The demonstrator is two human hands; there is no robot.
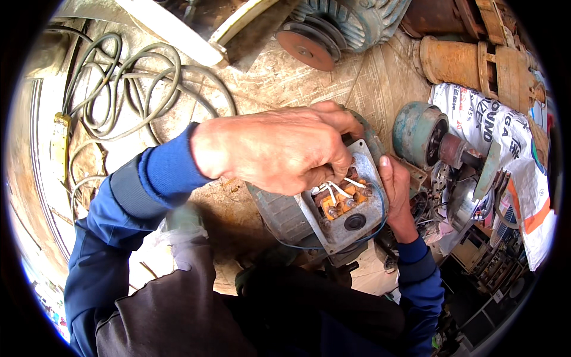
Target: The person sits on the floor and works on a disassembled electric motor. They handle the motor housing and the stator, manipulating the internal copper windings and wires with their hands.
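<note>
A grey electric motor point(278, 208) lies between my legs, its square terminal box point(331, 243) uncovered. Inside the box is an orange terminal block point(351, 202) with metal studs and several white-sleeved wires point(339, 189). My left hand point(285, 146) reaches over the box from the left, fingers bent and pinched at a white-sleeved wire; its fingertips are partly hidden. Along the right wall of the box, my right hand point(399, 190) grips with its thumb near the rim. A thin blue wire point(309, 246) loops around the box's lower side. A round black grommet point(355, 222) sits in the box.
Coiled grey cable point(151, 83) lies on the floor at left, by a yellow tool-like piece point(61, 146). Ahead stands another motor with a rusty pulley point(306, 50). Rusty cylindrical housings point(452, 62), a green motor part point(416, 135) and a white printed sack point(505, 131) crowd the right.
</note>
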